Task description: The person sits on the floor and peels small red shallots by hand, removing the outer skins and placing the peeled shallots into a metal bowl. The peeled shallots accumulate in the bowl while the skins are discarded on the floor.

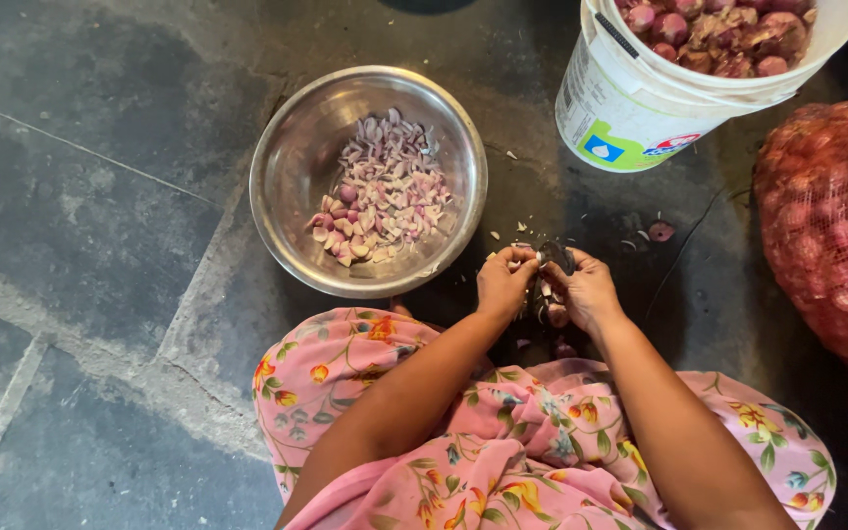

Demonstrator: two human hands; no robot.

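My left hand point(504, 281) and my right hand point(586, 288) meet over the dark floor just in front of my lap. The left fingers pinch a small pale peeled shallot point(519, 261). The right hand grips a dark upright blade point(555, 257), against which the shallot is pressed. A steel bowl point(287, 186) with several cut pink shallot pieces point(382, 192) stands to the upper left of my hands. Bits of peel lie on the floor around the hands.
A white plastic bucket point(620, 108) full of whole shallots stands at the top right. A red mesh sack point(831, 226) of shallots fills the right edge. One loose shallot point(661, 232) lies on the stone floor. My pink flowered garment point(503, 451) covers my lap.
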